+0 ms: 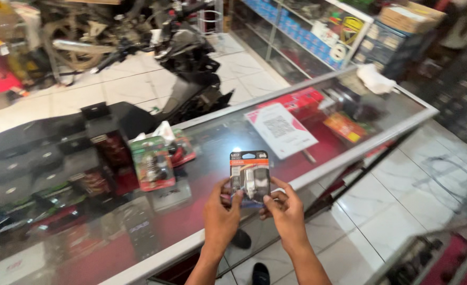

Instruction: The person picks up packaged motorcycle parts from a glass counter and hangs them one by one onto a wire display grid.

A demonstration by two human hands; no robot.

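Behind, a motorcycle stands on the tiled floor. Nearer, the glass surface carries a white card and a green pack. Over its near edge, the left hand and right hand hold a blister pack upright, fingers gripping its lower corners.
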